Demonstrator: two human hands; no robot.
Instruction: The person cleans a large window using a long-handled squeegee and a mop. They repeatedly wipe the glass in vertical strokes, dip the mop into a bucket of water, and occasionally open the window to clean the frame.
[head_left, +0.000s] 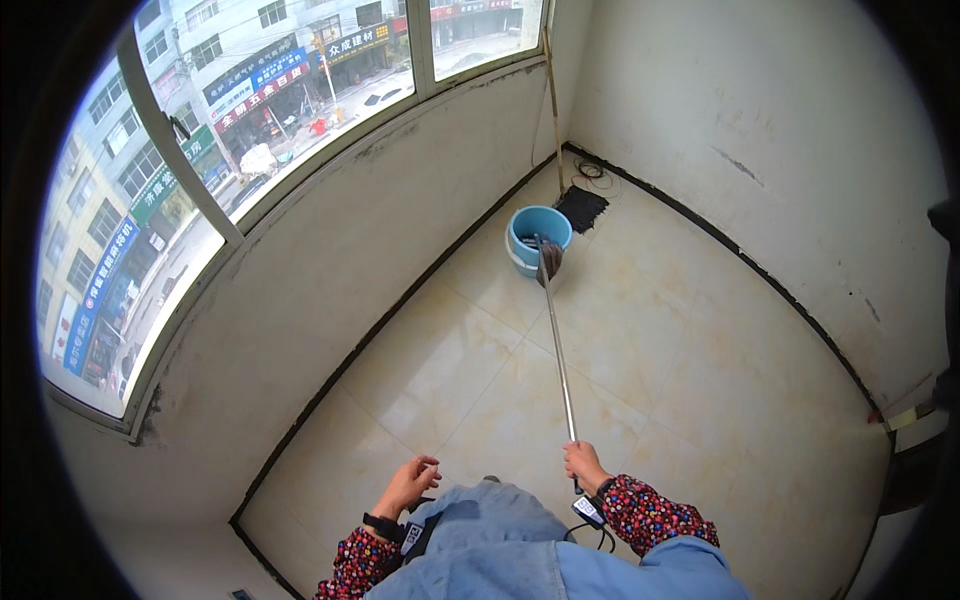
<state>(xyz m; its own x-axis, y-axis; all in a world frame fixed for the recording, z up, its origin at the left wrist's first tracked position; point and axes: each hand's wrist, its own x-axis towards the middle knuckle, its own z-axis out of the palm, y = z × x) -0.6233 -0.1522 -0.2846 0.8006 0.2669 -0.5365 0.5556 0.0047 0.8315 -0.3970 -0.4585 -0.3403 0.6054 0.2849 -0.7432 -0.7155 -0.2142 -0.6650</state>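
Observation:
My right hand (586, 463) grips the lower end of a long metal pole (559, 352). The pole runs away from me across the floor to a light blue plastic bucket (516, 240). At its far end a dark brown cloth (550, 264) hangs over the bucket's near rim. Inside the bucket part of something dark shows, too small to name. My left hand (414, 480) is raised above the floor to the left of my body, its fingers curled a little and apart, holding nothing.
Behind the bucket a black mat or cloth (582, 208) lies by a wooden stick (553, 105) leaning in the corner. A coil of thin cable (590, 169) rests there. Glossy cream tiles (480, 390) cover the floor. Windows (277, 97) line the left wall; a scuffed white wall (750, 135) bounds the right.

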